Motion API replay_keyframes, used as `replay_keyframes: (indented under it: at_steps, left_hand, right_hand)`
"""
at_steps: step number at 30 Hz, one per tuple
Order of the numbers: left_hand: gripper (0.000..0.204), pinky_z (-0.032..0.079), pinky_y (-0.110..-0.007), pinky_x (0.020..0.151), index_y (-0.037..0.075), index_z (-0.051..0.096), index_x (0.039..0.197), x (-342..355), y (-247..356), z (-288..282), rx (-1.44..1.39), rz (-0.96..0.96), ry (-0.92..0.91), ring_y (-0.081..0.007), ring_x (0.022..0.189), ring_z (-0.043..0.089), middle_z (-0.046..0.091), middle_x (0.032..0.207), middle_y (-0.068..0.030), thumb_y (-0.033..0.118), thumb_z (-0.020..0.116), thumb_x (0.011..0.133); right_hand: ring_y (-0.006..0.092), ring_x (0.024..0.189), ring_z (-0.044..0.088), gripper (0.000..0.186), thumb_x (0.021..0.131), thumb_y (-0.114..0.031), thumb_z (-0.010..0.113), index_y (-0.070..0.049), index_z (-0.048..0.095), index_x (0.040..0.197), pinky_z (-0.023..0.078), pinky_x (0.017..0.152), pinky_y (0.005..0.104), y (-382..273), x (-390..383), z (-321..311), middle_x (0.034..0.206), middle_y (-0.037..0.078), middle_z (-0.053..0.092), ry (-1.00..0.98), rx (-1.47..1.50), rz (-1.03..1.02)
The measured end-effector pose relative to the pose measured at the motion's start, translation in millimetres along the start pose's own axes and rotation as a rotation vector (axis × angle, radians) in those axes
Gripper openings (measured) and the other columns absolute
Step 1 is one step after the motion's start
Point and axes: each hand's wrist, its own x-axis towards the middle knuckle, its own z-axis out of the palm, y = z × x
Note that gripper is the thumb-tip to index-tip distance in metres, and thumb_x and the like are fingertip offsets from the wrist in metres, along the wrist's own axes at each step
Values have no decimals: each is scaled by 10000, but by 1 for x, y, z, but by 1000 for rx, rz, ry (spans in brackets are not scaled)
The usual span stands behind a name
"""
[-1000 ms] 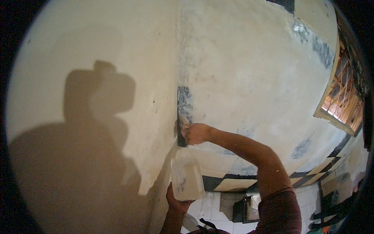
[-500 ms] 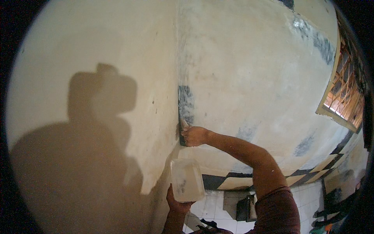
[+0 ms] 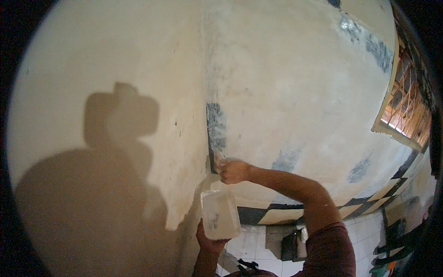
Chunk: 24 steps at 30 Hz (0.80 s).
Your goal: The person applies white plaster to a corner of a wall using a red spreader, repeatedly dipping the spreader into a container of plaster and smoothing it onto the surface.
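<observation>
My right hand [image 3: 234,171] is closed round a small paintbrush [image 3: 218,155]; only its pale tip shows, the rest hidden in the fingers. That tip touches the lower part of a dark patch [image 3: 216,121] beside the wall corner, where streaky white paint thinly covers the black. Lower down, my left hand [image 3: 210,241] grips a rectangular translucent plastic tub [image 3: 234,213] from below and the side. Pale paint lies inside the tub, with a dark smudge showing in it. The tub sits just beneath my right hand, close to the corner.
A cream wall [image 3: 184,60] on the left carries my shadow. More dark patches [image 3: 286,159] mark the facing wall [image 3: 277,92]. Black and cream checks [image 3: 284,216] run along its base above white floor tiles [image 3: 242,242]. A dark box [image 3: 290,247] stands there; a barred window [image 3: 406,108] is at right.
My right hand has slid slightly down along the corner with the brush. The tub in my left hand stays nearly where it was, and the view has shifted a little.
</observation>
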Motion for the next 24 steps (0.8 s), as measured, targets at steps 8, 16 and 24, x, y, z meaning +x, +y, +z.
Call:
replay_keyframes:
  at_steps: [8, 16, 24]
  left_hand:
    - [568, 563, -587, 721, 126, 505, 1316, -16, 12, -5, 116, 44, 44, -342, 1056, 620, 584, 1217, -110, 520, 425, 915]
    - [577, 550, -612, 752, 129, 499, 1333, -19, 12, -6, 34, -18, -45, -365, 1072, 612, 580, 1239, -118, 518, 431, 912]
    - [578, 521, -639, 808, 142, 480, 1357, -1, -19, -9, -72, -45, -97, -370, 1104, 599, 572, 1261, -112, 511, 423, 916]
  right_hand:
    - [248, 1368, 385, 376, 790, -178, 578, -21, 651, 1123, 357, 1114, 382, 27, -100, -42, 1485, 105, 408, -47, 224, 178]
    - [327, 1342, 412, 266, 687, -161, 597, -46, 713, 896, 391, 1091, 431, 0, -203, -125, 1366, 169, 517, 72, -163, 128]
    - [288, 1375, 373, 162, 752, -211, 583, -105, 699, 712, 335, 1117, 396, 46, -36, -42, 1372, 160, 519, 78, 0, 75]
